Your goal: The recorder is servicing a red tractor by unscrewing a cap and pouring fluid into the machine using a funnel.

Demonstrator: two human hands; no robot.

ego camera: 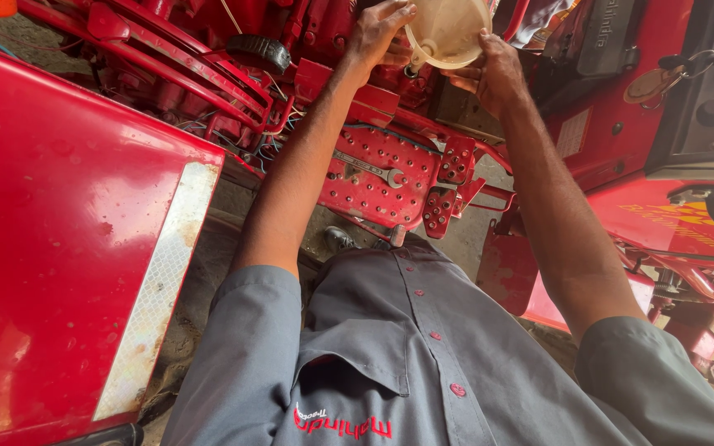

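Note:
A translucent cream plastic funnel (448,31) sits at the top of the view, over the red tractor body (349,91). My left hand (378,33) grips its left rim with fingers curled over the edge. From the right, my right hand (489,74) holds the rim and underside. Both arms reach forward from grey shirt sleeves. The funnel's spout is hidden behind my hands.
A red fender (51,231) with a white reflective strip fills the left. A spanner (369,168) lies on the red perforated footplate (373,186), with studded pedals (448,186) beside it. A black panel and steering area (704,91) stand at the right.

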